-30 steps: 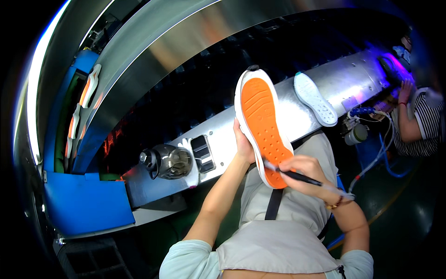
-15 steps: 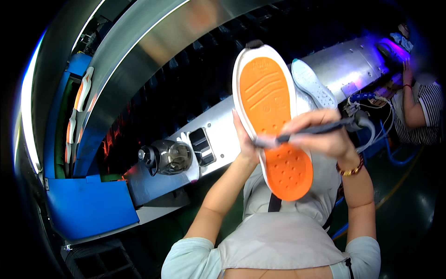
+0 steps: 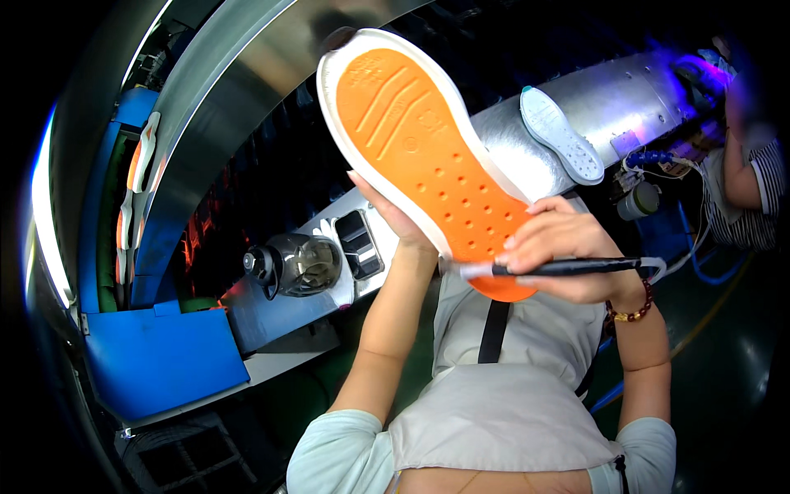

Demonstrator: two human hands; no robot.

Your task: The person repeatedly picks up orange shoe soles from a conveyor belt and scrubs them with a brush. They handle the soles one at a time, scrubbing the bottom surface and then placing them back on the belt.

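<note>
My left hand supports a shoe sole from below at its left edge, with the thumb along the side and the other fingers hidden. The sole has an orange inner face with grooves and small holes, and a white rim; it tilts up to the left. A brush with a black handle and a thin hose at its end is gripped in my right hand. Its pale tip crosses the narrow lower end of the sole and reaches the left rim.
A pale sole lies on the metal bench. A dark transparent jug stands at left beside a black tray. More soles lean at far left. A co-worker in a striped top is at right.
The orange sole has moved up and left and tilted further left. The brush has gone from the sole's middle to its lower end, and its handle now lies nearly level.
</note>
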